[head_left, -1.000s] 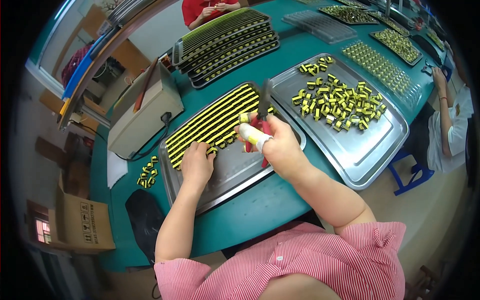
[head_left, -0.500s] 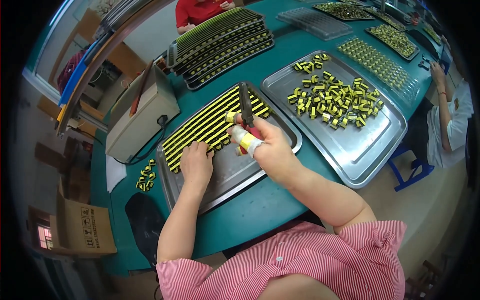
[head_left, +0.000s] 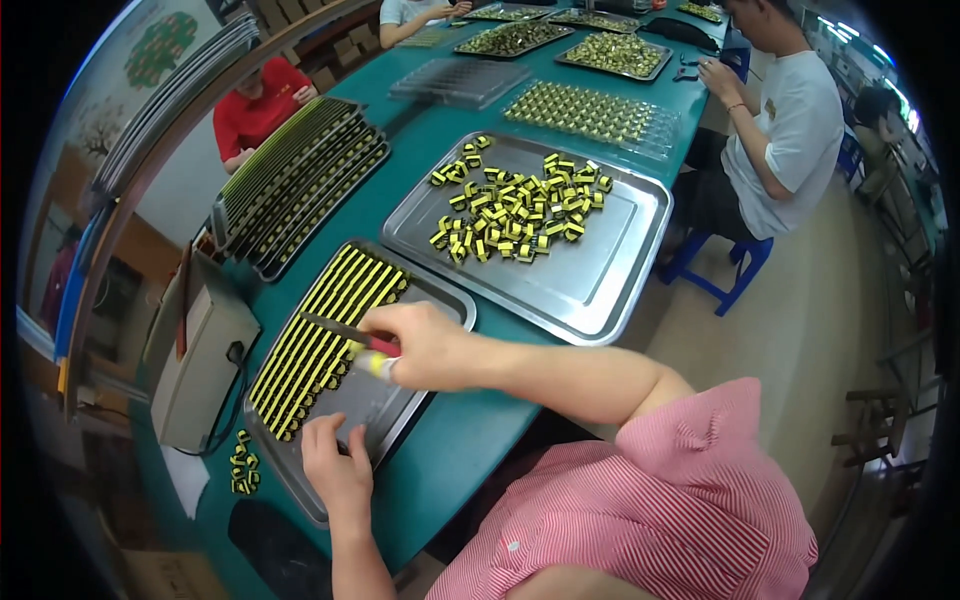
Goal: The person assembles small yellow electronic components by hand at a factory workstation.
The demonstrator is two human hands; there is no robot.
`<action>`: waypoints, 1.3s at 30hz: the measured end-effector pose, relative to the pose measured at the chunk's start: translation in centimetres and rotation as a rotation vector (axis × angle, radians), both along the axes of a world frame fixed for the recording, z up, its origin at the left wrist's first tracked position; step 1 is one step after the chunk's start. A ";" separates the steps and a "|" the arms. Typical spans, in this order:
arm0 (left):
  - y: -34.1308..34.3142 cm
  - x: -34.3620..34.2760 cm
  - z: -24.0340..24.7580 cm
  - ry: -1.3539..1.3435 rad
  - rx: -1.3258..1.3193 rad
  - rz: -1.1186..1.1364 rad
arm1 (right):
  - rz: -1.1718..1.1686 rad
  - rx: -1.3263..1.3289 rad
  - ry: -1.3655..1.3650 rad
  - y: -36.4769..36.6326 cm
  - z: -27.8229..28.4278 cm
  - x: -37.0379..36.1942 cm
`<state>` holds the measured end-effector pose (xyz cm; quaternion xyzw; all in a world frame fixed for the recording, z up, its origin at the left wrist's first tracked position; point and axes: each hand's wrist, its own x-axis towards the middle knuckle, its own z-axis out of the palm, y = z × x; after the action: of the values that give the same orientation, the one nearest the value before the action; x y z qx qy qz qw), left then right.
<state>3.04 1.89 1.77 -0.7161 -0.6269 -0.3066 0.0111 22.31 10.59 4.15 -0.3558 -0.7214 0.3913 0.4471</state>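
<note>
My right hand (head_left: 430, 345), with taped fingers, is closed around red-handled pliers (head_left: 335, 327). Their dark jaws point left over the near metal tray (head_left: 385, 425). Tight slanting rows of small black parts wrapped in yellow tape (head_left: 325, 325) fill that tray's far left portion. Over the tray's bare near part is my left hand (head_left: 338, 470), its thumb apart from the fingers and nothing visible between them. A second metal tray (head_left: 560, 300), farther right, bears a loose heap of the same parts (head_left: 520, 210).
A stack of filled trays (head_left: 300, 185) stands at the far left, beyond a beige box (head_left: 205, 345) with a cable. Several loose parts (head_left: 243, 465) lie left of my tray. Clear plastic trays (head_left: 600, 118) sit farther back. A co-worker in white (head_left: 800, 130) sits at the right edge.
The view has swung to the right. My left hand has come off the rows to the tray's bare part. The pliers, formerly pointing away, now point left.
</note>
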 end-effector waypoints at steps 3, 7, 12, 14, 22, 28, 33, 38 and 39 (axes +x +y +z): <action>-0.9 -0.3 -0.4 -0.095 -0.033 0.019 | -0.096 0.139 -0.255 1.8 0.4 3.0; -1.1 -1.1 -1.8 -0.136 0.062 -0.036 | -0.437 0.177 -0.624 7.9 -0.6 7.8; -1.1 -2.0 -2.6 -0.132 0.119 -0.082 | -0.548 0.138 -0.902 10.2 -1.1 10.8; -1.1 -2.2 -2.7 -0.134 0.123 -0.092 | -0.532 0.106 -0.910 10.4 -1.0 10.6; -1.2 -1.9 -2.3 -0.166 0.108 -0.134 | -0.451 0.238 -1.221 10.6 -2.0 9.6; -1.6 -1.2 -1.5 -0.244 0.045 -0.108 | -0.473 0.288 -0.841 8.3 -0.8 6.7; -1.9 -1.7 -1.5 -0.487 0.001 -0.116 | 0.152 0.003 -0.309 3.1 0.4 -0.3; -1.9 -2.4 -1.4 -0.684 0.038 -0.214 | 0.549 -0.314 -0.104 -0.5 -1.9 -5.3; -1.8 -2.5 -1.3 -0.627 0.072 -0.254 | 0.557 -0.316 -0.105 -0.7 -2.0 -5.6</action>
<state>0.54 0.07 0.51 -0.6584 -0.4947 -0.5326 -0.1953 16.69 9.84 2.19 -0.2294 -0.7434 0.5868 0.2246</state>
